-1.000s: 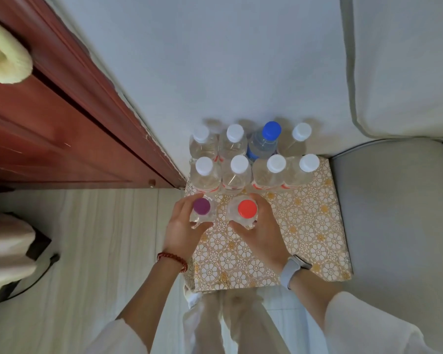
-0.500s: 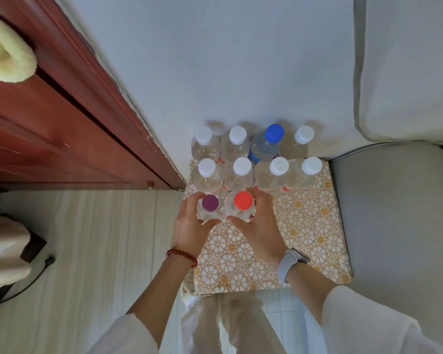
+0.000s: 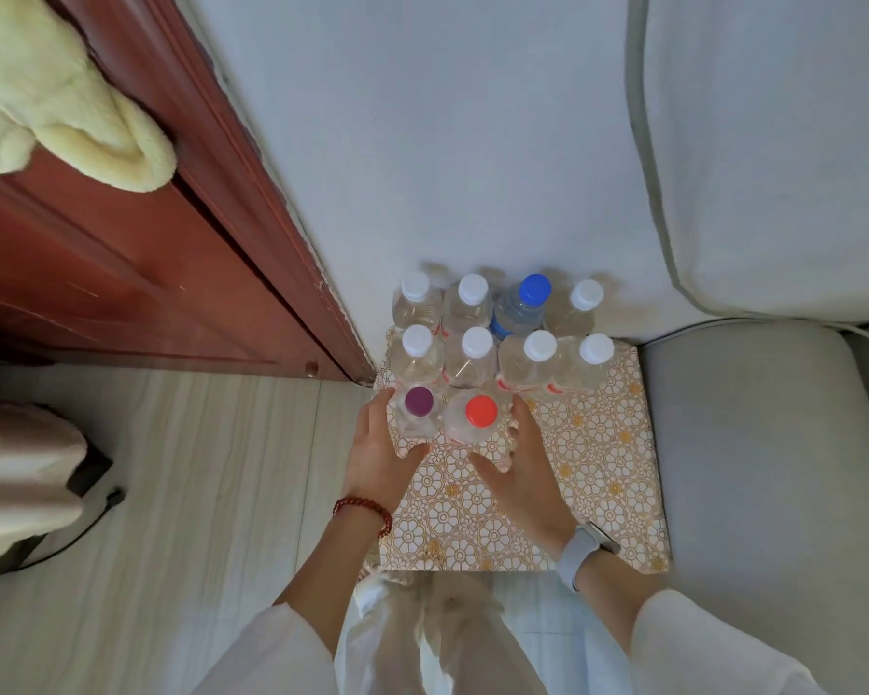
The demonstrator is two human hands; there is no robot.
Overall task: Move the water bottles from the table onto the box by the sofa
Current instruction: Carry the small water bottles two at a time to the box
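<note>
From the head view, ten water bottles stand on the patterned box (image 3: 563,474) beside the sofa (image 3: 753,443). The purple-capped bottle (image 3: 418,401) and the red-capped bottle (image 3: 481,410) sit side by side between the hands, in front of two rows of four just beyond the fingertips. The left hand (image 3: 380,456) and right hand (image 3: 520,466) flank this pair with fingers relaxed, apparently letting go. The table is out of sight, so whether any bottles remain there cannot be told.

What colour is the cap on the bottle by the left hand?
Purple. The purple-capped bottle shows best in the head view, beside the left hand.
</note>
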